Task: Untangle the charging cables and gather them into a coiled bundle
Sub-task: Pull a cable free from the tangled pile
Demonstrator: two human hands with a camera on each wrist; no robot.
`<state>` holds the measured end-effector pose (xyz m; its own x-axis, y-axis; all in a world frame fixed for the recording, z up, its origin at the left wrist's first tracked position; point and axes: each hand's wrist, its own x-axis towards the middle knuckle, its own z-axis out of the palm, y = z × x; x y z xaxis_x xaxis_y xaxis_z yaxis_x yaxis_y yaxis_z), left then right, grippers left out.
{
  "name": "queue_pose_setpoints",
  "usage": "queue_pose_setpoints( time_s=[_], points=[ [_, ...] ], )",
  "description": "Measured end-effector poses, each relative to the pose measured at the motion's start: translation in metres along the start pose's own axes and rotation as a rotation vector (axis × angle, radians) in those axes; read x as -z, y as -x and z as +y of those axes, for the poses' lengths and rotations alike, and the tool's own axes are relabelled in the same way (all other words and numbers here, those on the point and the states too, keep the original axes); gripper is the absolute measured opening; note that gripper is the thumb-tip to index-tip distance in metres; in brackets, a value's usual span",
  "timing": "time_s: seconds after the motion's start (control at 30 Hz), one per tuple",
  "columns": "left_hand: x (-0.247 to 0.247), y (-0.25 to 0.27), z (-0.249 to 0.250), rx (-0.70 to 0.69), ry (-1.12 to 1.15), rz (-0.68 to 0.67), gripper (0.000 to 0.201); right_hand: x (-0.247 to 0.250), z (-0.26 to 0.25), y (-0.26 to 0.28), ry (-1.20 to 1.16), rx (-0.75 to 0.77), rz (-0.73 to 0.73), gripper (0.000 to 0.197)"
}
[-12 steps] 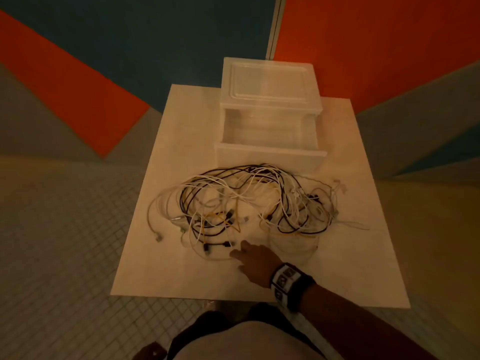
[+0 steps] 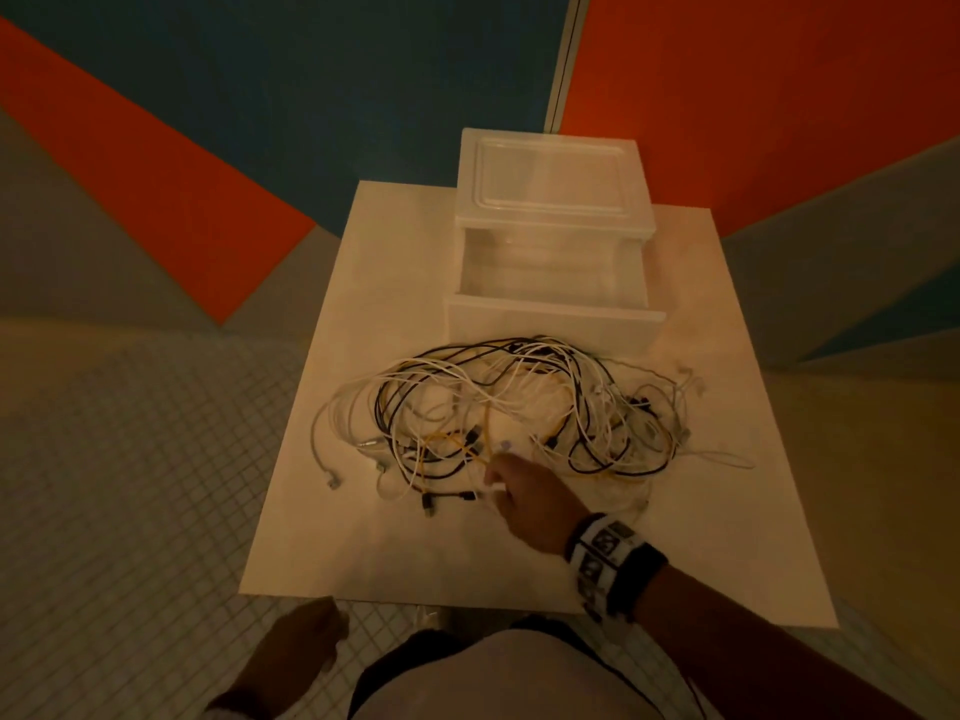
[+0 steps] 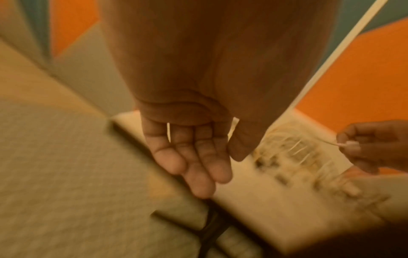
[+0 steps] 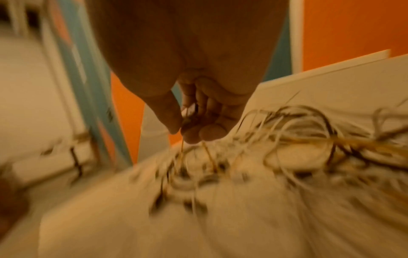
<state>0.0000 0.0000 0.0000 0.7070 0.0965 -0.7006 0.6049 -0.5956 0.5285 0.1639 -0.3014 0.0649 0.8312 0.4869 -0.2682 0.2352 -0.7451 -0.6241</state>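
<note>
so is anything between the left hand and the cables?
Nothing visible. The left hand hangs open off the table's near edge, with bare tabletop between it and the cables. The right hand already pinches a cable end at the tangle's near side.

Head view looks down on the table (image 2: 415,553) from above; both wrist views share it, close and blurred.

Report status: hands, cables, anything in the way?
Right hand pinches a white plug at the pile's near edge; left hand open, off the table. Cables tangled, uncoiled. Open drawer behind, clear.
</note>
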Motion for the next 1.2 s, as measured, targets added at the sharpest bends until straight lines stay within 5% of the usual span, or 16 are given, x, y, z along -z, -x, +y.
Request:
queue_pose_setpoints(
  time_s=[0.23,0.37,0.53,0.73,0.9,1.2],
  points=[
    [0.061,0.015,0.123,-0.428,0.152,0.19,0.025,0.135,-0.059,-0.002,-0.608,0.119,0.436,0.009],
    [0.093,0.025,0.201,-0.727,0.252,0.264,0.03,0.188,-0.079,-0.004,-0.68,0.257,0.468,0.017],
    [0.115,0.029,0.292,-1.017,0.268,0.234,0.026,0.192,-0.092,-0.007,-0.753,0.338,0.371,0.017],
    [0.092,0.027,0.347,-1.112,0.22,0.119,0.029,0.181,-0.103,-0.009,-0.954,0.221,0.47,0.021],
    [0.085,0.027,0.351,-1.036,0.342,-0.066,0.033,0.177,-0.097,-0.008,-1.151,0.119,0.467,0.03],
    [0.071,0.028,0.35,-1.032,0.376,-0.014,0.032,0.15,-0.092,-0.015,-1.323,0.042,0.258,0.029]
  ],
)
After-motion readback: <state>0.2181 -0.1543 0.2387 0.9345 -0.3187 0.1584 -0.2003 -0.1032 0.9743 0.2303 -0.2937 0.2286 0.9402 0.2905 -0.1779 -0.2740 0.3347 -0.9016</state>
